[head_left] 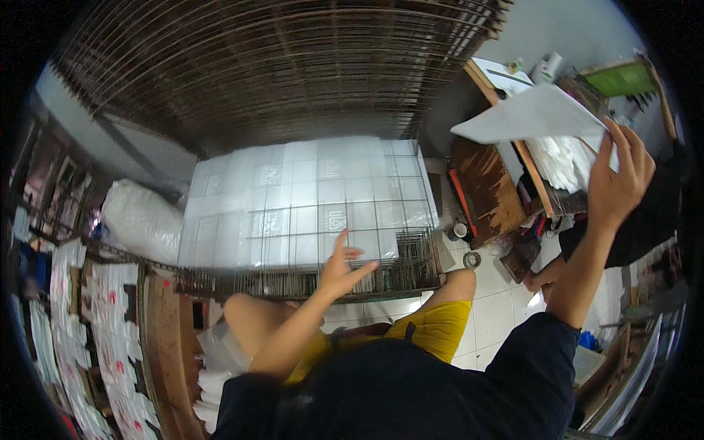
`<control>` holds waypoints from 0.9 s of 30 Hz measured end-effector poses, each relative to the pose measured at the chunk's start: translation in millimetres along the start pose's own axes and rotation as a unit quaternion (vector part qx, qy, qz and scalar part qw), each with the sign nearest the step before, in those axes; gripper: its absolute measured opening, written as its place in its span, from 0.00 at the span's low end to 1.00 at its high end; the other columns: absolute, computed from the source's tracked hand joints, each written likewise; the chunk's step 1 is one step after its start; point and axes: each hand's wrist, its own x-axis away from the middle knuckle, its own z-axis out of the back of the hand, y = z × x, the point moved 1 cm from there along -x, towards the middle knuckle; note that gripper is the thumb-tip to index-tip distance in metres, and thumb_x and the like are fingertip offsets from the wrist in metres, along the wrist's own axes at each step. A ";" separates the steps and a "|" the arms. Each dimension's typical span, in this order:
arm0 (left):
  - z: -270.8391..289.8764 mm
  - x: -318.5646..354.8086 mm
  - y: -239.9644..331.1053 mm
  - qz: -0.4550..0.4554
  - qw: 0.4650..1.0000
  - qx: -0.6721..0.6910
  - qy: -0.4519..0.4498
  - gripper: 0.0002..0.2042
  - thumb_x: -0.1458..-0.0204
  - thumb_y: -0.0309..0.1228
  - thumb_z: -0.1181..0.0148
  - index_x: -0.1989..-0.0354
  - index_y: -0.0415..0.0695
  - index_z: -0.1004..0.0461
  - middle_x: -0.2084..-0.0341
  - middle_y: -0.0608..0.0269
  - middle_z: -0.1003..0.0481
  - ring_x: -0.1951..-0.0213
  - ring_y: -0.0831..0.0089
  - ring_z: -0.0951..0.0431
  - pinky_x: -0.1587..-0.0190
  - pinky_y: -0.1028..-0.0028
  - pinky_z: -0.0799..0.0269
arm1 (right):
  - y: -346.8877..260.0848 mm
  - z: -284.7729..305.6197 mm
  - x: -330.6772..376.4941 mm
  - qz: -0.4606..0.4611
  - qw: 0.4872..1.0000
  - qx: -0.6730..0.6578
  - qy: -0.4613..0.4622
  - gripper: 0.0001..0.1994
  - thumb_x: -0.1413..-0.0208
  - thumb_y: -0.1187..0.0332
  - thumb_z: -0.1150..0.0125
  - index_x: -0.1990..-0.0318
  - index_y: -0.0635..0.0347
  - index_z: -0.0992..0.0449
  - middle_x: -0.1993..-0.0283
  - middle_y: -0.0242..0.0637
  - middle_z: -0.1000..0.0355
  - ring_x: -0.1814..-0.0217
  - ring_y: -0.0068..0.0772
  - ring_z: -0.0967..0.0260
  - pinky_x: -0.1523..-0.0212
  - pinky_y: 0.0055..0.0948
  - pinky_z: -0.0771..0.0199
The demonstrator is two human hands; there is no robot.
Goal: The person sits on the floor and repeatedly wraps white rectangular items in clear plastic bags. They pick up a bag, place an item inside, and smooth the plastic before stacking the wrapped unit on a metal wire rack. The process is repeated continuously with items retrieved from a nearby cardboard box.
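Raised at the far right, my right hand (620, 172) pinches one edge of a thin white sheet (539, 116), perhaps a flat plastic bag. The sheet hangs out toward the left, above a work table. My left hand (341, 268) is open, thumb and fingers spread, over the near edge of a wire drying rack (416, 246). Several flat white printed bags (293, 198) lie in rows on this rack, with thin wires running over part of them. Whether my left fingertips touch the wires, I cannot tell.
More wire racks (279, 66) stand tilted up behind. A wooden table (490, 187) with white bags (561, 165) is at the right, near another person's foot (541, 280). A tape roll (471, 259) lies on the tiled floor. At left are a plastic-wrapped bundle (143, 220) and stacked printed bags (117, 323).
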 end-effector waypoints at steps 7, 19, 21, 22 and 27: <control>-4.4 -35.5 63.1 0.242 0.862 0.424 -0.137 0.55 0.62 0.76 0.66 0.33 0.48 0.71 0.64 0.49 0.27 0.72 0.70 0.30 0.72 0.74 0.33 | -39.3 50.4 12.9 -0.041 0.960 -0.272 -0.054 0.15 0.56 0.84 0.42 0.60 0.59 0.21 0.64 0.37 0.35 0.63 0.29 0.37 0.64 0.24 0.35; -20.5 -30.0 14.7 0.276 0.857 0.396 -0.182 0.10 0.55 0.35 0.40 0.66 0.45 0.27 0.77 0.63 0.28 0.80 0.81 0.31 0.80 0.83 0.34 | -90.4 71.8 18.7 -0.028 0.869 -0.456 -0.187 0.15 0.54 0.87 0.51 0.59 0.68 0.24 0.73 0.40 0.32 0.74 0.27 0.36 0.72 0.20 0.38; -25.2 -12.2 3.8 0.288 0.834 0.450 -0.138 0.04 0.57 0.26 0.41 0.71 0.43 0.26 0.76 0.65 0.28 0.78 0.81 0.30 0.77 0.84 0.32 | -102.6 66.5 20.5 -0.061 0.850 -0.485 -0.197 0.13 0.53 0.86 0.50 0.60 0.69 0.24 0.73 0.39 0.31 0.73 0.25 0.35 0.70 0.21 0.35; -19.2 -12.0 -5.1 0.281 0.825 0.481 -0.099 0.04 0.57 0.25 0.42 0.71 0.42 0.26 0.76 0.65 0.28 0.77 0.81 0.30 0.76 0.84 0.32 | -110.2 62.3 21.9 -0.076 0.840 -0.498 -0.203 0.13 0.53 0.86 0.50 0.60 0.69 0.24 0.73 0.38 0.31 0.72 0.24 0.35 0.69 0.21 0.34; 53.5 -33.4 -66.7 0.226 0.806 0.540 0.085 0.02 0.57 0.21 0.46 0.75 0.40 0.27 0.76 0.64 0.28 0.75 0.78 0.31 0.73 0.83 0.32 | -160.0 4.6 43.3 -0.221 0.629 -0.656 -0.354 0.12 0.46 0.67 0.48 0.64 0.69 0.24 0.70 0.41 0.26 0.74 0.24 0.35 0.72 0.21 0.35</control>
